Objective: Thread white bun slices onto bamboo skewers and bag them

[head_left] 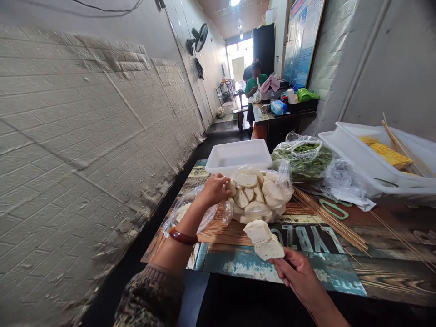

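Note:
My right hand (294, 268) is closed at the lower end of two pale white food slices (264, 240), joined end to end as on a skewer. The skewer itself is mostly hidden by the slices and fingers. My left hand (217, 188), with a reddish-brown bangle on the wrist, reaches to the left side of an open clear plastic bag (260, 211) heaped with similar white slices (247, 180). Its fingers are bent around a slice at the bag's edge, and the fingertips are partly hidden. Another clear bag (204, 213) lies under my left forearm.
Behind the slices stands a white plastic tub (238, 154). To the right are a bag of green vegetables (303, 159), bundled wooden skewers (330, 220), green-handled scissors (332, 209) and white tubs (374, 177) with corn (391, 154). A person (254, 84) stands farther back; a brick-patterned wall runs along the left.

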`<state>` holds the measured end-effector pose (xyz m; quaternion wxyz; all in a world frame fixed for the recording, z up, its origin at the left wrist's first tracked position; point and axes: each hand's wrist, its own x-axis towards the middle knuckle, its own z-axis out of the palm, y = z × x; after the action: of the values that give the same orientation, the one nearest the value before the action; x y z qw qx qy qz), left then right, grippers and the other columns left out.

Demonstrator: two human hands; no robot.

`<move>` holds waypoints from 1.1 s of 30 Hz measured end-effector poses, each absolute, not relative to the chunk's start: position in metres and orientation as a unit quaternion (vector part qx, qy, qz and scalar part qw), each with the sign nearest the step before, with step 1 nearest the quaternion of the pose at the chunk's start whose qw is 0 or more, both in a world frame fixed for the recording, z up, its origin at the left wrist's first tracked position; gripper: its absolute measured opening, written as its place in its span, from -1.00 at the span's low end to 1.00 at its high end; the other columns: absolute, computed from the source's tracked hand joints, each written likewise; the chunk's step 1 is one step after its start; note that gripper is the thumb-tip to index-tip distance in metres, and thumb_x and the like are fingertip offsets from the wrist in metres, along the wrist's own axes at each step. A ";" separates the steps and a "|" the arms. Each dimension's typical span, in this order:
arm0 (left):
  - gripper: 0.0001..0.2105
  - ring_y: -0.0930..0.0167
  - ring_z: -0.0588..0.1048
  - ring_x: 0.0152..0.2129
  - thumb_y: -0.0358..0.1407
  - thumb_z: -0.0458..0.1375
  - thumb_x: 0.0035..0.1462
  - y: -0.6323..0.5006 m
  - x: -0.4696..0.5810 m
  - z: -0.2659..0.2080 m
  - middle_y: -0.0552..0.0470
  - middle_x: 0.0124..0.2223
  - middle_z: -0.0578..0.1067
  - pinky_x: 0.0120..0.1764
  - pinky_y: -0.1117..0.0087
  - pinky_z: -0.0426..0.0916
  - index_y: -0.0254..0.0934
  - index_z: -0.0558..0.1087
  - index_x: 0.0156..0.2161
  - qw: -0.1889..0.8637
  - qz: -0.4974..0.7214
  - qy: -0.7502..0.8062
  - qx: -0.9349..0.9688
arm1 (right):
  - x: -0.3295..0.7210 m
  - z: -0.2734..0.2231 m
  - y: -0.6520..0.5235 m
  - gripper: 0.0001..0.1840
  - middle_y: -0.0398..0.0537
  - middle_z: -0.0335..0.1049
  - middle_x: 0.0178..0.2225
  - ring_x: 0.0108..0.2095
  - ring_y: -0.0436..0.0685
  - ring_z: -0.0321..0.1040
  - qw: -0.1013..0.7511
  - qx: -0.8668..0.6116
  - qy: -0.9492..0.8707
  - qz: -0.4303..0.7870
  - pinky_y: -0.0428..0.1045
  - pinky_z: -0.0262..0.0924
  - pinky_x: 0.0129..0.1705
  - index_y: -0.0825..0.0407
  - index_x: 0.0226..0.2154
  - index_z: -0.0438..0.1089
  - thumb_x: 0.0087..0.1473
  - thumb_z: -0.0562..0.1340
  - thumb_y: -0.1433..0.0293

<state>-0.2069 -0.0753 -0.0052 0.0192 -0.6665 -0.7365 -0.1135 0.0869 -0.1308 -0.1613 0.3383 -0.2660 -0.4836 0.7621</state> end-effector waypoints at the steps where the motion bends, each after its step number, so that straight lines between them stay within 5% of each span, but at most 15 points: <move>1: -0.65 0.22 0.47 -0.12 -0.35 0.33 -0.08 -0.076 -0.208 -0.005 -0.13 -0.08 0.54 0.00 0.24 0.31 -0.28 0.54 -0.10 0.018 -0.110 -0.737 -0.666 | 0.087 -0.161 -0.131 -0.61 -0.21 0.26 -0.64 -0.65 -0.07 0.07 0.338 -0.267 -0.485 0.761 -0.15 0.00 -0.64 0.09 -0.36 0.53 0.08 0.32 0.07; 11: -0.51 0.07 0.41 -0.10 0.05 0.26 -0.04 -0.088 -0.186 -0.015 -0.23 -0.10 0.49 -0.11 0.15 0.27 -0.33 0.47 -0.14 0.102 -0.082 -0.795 -0.592 | 0.084 -0.162 -0.131 -0.59 -0.21 0.25 -0.64 -0.64 -0.09 0.05 0.343 -0.268 -0.489 0.756 -0.17 -0.06 -0.65 0.10 -0.39 0.52 0.06 0.34 0.05; 18: -0.81 0.16 0.45 -0.21 -0.20 0.18 0.05 -0.093 -0.188 -0.010 -0.16 -0.24 0.53 -0.21 0.24 0.27 -0.29 0.52 -0.32 0.084 -0.080 -0.811 -0.573 | 0.085 -0.165 -0.132 -0.58 -0.21 0.24 -0.64 -0.65 -0.10 0.03 0.345 -0.271 -0.501 0.746 -0.17 -0.05 -0.64 0.11 -0.43 0.50 0.07 0.33 0.06; 23: -0.83 0.16 0.42 -0.12 -0.36 0.06 0.12 -0.108 -0.184 -0.011 -0.18 -0.17 0.51 -0.13 0.20 0.25 -0.28 0.52 -0.32 0.114 -0.136 -0.812 -0.556 | 0.085 -0.168 -0.131 -0.59 -0.21 0.25 -0.64 -0.64 -0.10 0.05 0.347 -0.269 -0.505 0.743 -0.18 -0.05 -0.64 0.11 -0.41 0.51 0.09 0.32 0.06; 28: -0.84 0.20 0.45 -0.13 -0.37 0.08 0.08 -0.114 -0.180 -0.019 -0.12 -0.19 0.52 -0.07 0.21 0.29 -0.28 0.51 -0.27 -0.038 -0.421 -0.733 -0.533 | 0.083 -0.171 -0.130 -0.59 -0.21 0.25 -0.65 -0.64 -0.10 0.05 0.347 -0.275 -0.506 0.740 -0.17 -0.05 -0.64 0.12 -0.39 0.51 0.07 0.33 0.07; 33: -0.73 0.36 0.54 -0.47 -0.22 -0.03 0.22 -0.124 -0.167 -0.016 -0.05 -0.33 0.55 -0.45 0.40 0.37 -0.31 0.43 -0.13 -0.214 -0.537 -0.656 -0.485 | 0.083 -0.170 -0.131 -0.60 -0.21 0.25 -0.64 -0.64 -0.10 0.04 0.350 -0.282 -0.504 0.738 -0.17 -0.05 -0.64 0.12 -0.39 0.51 0.06 0.34 0.07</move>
<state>-0.1674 -0.1243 -0.0157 -0.2142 -0.4852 -0.6564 -0.5365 0.0834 -0.1305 -0.1705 0.3499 -0.2819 -0.5038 0.7378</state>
